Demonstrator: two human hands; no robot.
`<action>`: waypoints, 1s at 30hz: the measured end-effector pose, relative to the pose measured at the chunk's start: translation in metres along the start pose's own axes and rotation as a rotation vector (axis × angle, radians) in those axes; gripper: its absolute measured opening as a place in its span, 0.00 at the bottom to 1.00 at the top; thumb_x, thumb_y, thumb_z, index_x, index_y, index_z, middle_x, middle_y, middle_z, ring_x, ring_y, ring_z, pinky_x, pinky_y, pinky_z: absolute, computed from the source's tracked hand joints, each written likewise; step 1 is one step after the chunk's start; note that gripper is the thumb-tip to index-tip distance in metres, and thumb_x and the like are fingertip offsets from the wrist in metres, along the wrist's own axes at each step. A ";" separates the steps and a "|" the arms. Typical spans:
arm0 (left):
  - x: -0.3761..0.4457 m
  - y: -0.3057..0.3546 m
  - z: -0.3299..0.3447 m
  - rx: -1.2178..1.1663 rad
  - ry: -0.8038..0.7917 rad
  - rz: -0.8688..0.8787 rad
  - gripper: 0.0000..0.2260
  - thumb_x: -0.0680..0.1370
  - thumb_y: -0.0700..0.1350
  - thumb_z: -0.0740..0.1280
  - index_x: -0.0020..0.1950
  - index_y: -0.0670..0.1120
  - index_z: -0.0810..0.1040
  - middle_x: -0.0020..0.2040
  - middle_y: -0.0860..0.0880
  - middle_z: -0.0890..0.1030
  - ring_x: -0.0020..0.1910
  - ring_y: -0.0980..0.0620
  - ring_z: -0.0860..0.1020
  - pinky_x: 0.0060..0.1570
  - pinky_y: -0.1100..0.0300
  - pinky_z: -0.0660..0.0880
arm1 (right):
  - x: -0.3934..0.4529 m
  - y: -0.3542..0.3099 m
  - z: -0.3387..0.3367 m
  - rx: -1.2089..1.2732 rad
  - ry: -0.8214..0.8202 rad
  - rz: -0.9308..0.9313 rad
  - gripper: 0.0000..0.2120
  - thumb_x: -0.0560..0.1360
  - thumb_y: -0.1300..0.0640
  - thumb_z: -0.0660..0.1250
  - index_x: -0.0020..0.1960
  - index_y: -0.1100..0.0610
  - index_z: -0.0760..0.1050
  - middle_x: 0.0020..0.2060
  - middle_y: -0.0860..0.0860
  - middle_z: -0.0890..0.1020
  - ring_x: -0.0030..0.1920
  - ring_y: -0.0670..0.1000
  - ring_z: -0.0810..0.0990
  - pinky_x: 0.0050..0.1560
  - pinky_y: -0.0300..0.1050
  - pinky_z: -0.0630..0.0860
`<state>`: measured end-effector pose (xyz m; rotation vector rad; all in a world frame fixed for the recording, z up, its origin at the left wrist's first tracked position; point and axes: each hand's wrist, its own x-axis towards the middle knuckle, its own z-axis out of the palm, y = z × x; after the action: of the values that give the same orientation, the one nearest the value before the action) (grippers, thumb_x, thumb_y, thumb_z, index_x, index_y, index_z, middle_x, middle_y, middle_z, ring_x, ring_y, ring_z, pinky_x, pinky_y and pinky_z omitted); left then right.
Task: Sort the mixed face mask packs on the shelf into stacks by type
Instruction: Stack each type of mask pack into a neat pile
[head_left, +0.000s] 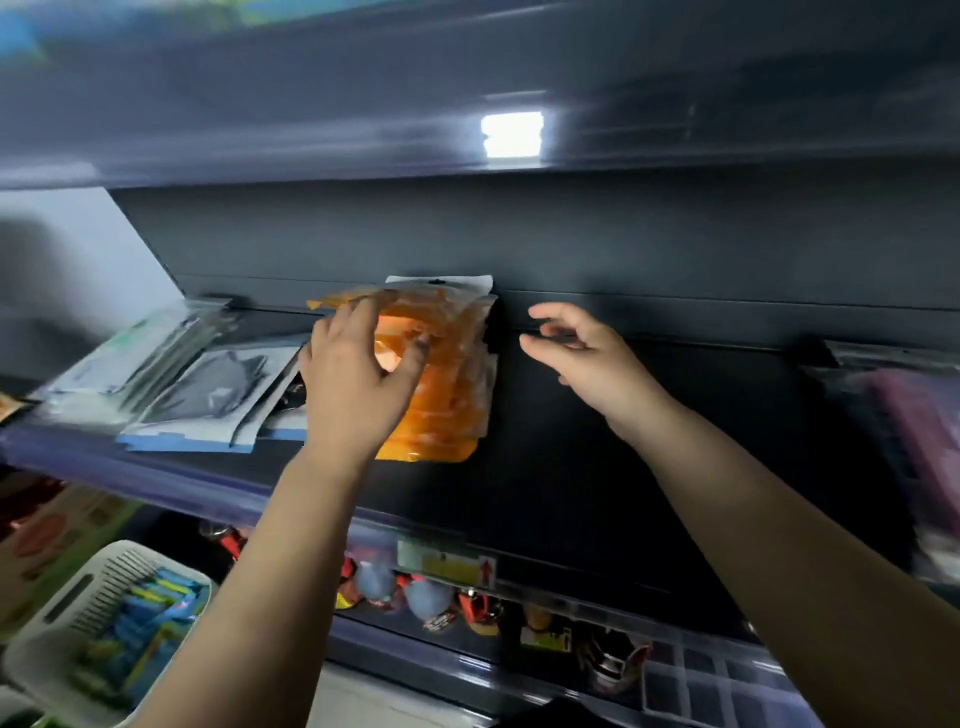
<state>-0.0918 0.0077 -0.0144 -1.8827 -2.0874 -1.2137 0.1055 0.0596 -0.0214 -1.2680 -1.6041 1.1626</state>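
Orange mask packs (447, 384) lengthwise front-to-back under left hand (353, 379)

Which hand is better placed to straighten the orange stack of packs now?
The left hand, I think. It already lies on the orange stack, fingers spread over the top pack. The right hand hovers beside the stack over bare shelf, holding nothing.

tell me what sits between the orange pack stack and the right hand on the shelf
Nothing: the head view shows only bare dark shelf between the stack of orange plastic mask packs and the open right hand.
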 end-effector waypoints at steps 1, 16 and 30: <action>0.006 -0.013 -0.005 -0.007 0.017 0.000 0.27 0.69 0.60 0.57 0.62 0.46 0.75 0.57 0.45 0.78 0.58 0.40 0.72 0.57 0.46 0.68 | 0.006 -0.003 0.008 0.018 0.005 0.016 0.14 0.74 0.49 0.66 0.60 0.44 0.73 0.60 0.48 0.73 0.57 0.46 0.74 0.59 0.45 0.71; 0.112 -0.117 0.004 -0.602 -0.535 -0.650 0.26 0.78 0.62 0.55 0.70 0.49 0.65 0.69 0.43 0.70 0.65 0.41 0.71 0.56 0.45 0.70 | 0.067 -0.021 0.066 0.189 0.038 0.598 0.40 0.67 0.33 0.66 0.73 0.49 0.59 0.73 0.56 0.61 0.70 0.63 0.63 0.61 0.72 0.64; 0.096 -0.120 0.029 -0.819 -0.945 -0.775 0.11 0.75 0.55 0.65 0.49 0.48 0.76 0.34 0.49 0.85 0.32 0.52 0.83 0.31 0.59 0.80 | 0.085 -0.014 0.085 0.153 -0.051 0.725 0.36 0.61 0.29 0.69 0.62 0.49 0.72 0.56 0.56 0.78 0.53 0.60 0.75 0.45 0.60 0.69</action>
<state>-0.2070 0.1102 -0.0408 -2.3359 -3.4506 -1.7354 0.0041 0.1247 -0.0302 -1.7899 -1.0679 1.7193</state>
